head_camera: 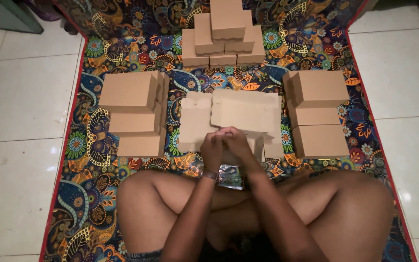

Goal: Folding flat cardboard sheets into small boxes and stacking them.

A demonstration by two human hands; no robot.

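Observation:
I sit cross-legged on a patterned mat (86,160). A pile of flat, unfolded brown cardboard box blanks (241,110) lies right in front of my knees. My left hand (213,149) and my right hand (237,142) are pressed together at the near edge of the pile. Their fingers are curled on the near flap of the top blank. There is a band on my left wrist. The flap under my fingers is hidden by the hands.
Folded brown boxes are stacked on the left (131,92), on the right (320,90) and at the back (225,30). A crumpled silvery plastic wrap (230,175) lies between my legs and the blanks. White floor tiles (23,97) flank the mat.

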